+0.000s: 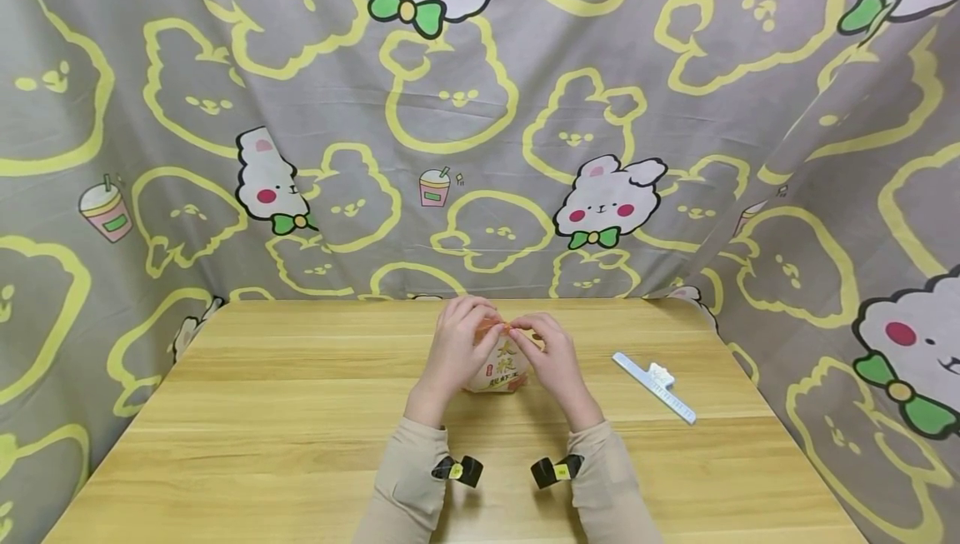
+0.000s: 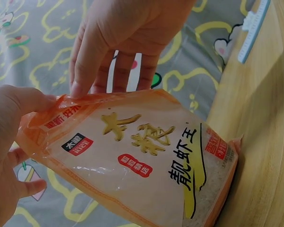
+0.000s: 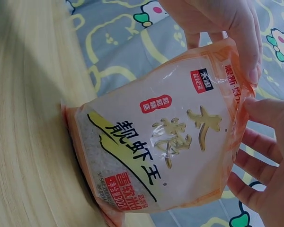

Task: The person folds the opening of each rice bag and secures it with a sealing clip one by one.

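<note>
The left hand and right hand had fingers pinched on the bag's top, probably opening it; next likely needed gentle pulling.

"What sort of place is this?"
"A small curtained nook: gray cloth printed with yellow outlines and white rabbits hangs behind a wood-grain table and along both its sides."
"In a home, or a studio?"
"That cannot be told; the cloth fills the background."
</note>
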Demonstrator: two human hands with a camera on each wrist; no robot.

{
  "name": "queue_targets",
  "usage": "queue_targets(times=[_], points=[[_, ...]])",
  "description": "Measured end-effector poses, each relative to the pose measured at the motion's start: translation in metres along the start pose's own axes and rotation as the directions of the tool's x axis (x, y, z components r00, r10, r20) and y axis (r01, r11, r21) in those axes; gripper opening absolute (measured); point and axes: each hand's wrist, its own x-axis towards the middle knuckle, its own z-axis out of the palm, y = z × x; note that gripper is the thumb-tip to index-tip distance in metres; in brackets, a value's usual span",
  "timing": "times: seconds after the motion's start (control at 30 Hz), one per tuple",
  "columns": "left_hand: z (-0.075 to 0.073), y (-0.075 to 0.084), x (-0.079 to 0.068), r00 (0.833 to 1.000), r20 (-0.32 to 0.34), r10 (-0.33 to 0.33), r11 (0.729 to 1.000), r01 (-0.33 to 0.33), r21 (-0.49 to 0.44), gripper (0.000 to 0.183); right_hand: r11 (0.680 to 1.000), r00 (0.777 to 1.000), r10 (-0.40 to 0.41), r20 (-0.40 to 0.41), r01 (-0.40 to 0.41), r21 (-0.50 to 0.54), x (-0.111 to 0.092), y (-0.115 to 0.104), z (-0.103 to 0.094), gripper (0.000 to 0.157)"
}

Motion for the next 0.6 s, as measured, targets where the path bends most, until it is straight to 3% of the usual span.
queue_targets(times=[0.6], points=[[-0.0009, 0.0003, 0.0006, 1.000, 0.017, -0.012, 1.000, 0.012, 0.009, 0.005, 1.000, 0.999, -0.005, -0.043, 0.004, -0.019, 0.0007, -0.0063, 0.0039, 0.007]])
